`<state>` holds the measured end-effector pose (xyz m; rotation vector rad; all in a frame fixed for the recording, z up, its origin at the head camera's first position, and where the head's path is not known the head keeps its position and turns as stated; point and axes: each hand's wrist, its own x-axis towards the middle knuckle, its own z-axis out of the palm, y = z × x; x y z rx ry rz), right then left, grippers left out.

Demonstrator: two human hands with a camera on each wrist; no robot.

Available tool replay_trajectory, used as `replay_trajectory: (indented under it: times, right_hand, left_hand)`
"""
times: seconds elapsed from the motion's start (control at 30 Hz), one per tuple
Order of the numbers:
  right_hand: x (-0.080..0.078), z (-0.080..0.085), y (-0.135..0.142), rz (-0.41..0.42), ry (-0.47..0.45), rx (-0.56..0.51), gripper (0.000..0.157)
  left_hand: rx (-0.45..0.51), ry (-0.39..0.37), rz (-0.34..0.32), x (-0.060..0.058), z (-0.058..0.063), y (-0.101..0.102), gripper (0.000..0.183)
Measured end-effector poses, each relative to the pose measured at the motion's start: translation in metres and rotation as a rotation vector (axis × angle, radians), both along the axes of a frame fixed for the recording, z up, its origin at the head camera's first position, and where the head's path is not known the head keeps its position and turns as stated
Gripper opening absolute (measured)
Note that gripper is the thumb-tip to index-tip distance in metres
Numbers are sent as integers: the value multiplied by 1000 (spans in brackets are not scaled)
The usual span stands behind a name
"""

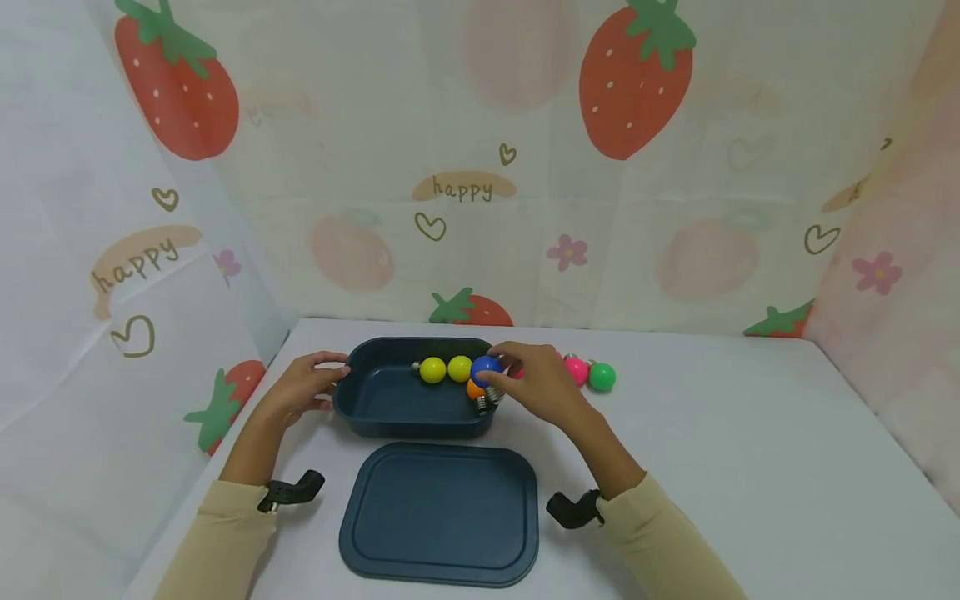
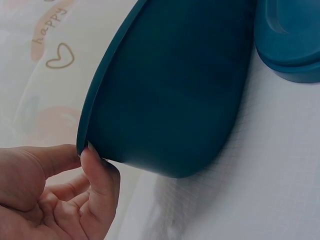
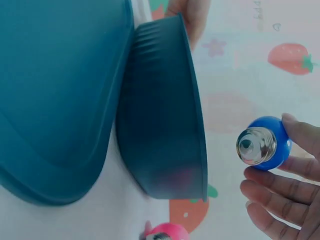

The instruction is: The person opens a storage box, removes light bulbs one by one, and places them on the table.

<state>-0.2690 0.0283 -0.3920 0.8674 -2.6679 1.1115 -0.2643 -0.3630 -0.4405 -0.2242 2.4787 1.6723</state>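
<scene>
My right hand (image 1: 543, 383) pinches a small blue light bulb (image 1: 486, 365) over the right end of a dark blue container (image 1: 412, 430). In the right wrist view the bulb's silver screw base (image 3: 255, 146) points away from the fingers, beyond the container's rim. My left hand (image 1: 306, 387) holds the container's left end, its thumb and a finger pinching the rim (image 2: 84, 125) in the left wrist view. Inside the container lie two yellow bulbs (image 1: 432, 370) and an orange bulb (image 1: 474, 390), which the blue one partly covers.
A dark blue lid (image 1: 438, 512) lies flat on the white table (image 1: 750, 467), in front of the container. Right of the container, beyond my right hand, are a pink bulb (image 1: 576, 371) and a green bulb (image 1: 602, 377). A strawberry-print cloth (image 1: 637, 200) stands behind the table.
</scene>
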Motion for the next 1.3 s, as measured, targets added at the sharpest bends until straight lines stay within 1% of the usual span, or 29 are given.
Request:
replay_trajectory:
  times: [0.17,0.3,0.4,0.53,0.67,0.83,0.9,1.07,1.3]
  right_hand:
    - [-5,4,10,-35,-25,-14,46]
    - [-11,6,19,-57,12,-12,44]
    - [-14,4,27,-77,15,-6,44]
    - [-16,-1,38,-99,-32,-10,44]
    - [-20,-2,48,-118,-40,-21,44]
    - [-24,-1,60,-142,-64,-53,44]
    - [-26,0,65,-169,-82,-59,45]
    - [-31,4,80,-225,-90,-72,44]
    - [-38,9,99,-250,-96,-83,46]
  left_hand:
    - [-11,2,-3,-1,1,1,54]
    - [-9,18,-3,0,0,1,53]
    - [-3,7,1,4,-3,0,53]
    - [-2,-15,4,11,-10,-1,53]
    - [-5,-12,9,13,-12,-1,54]
    - [-9,-10,11,12,-9,0,54]
    - [-11,-8,6,10,-6,1,54]
    - [-22,4,-10,6,0,3,54]
    - [-27,14,-11,4,4,4,54]
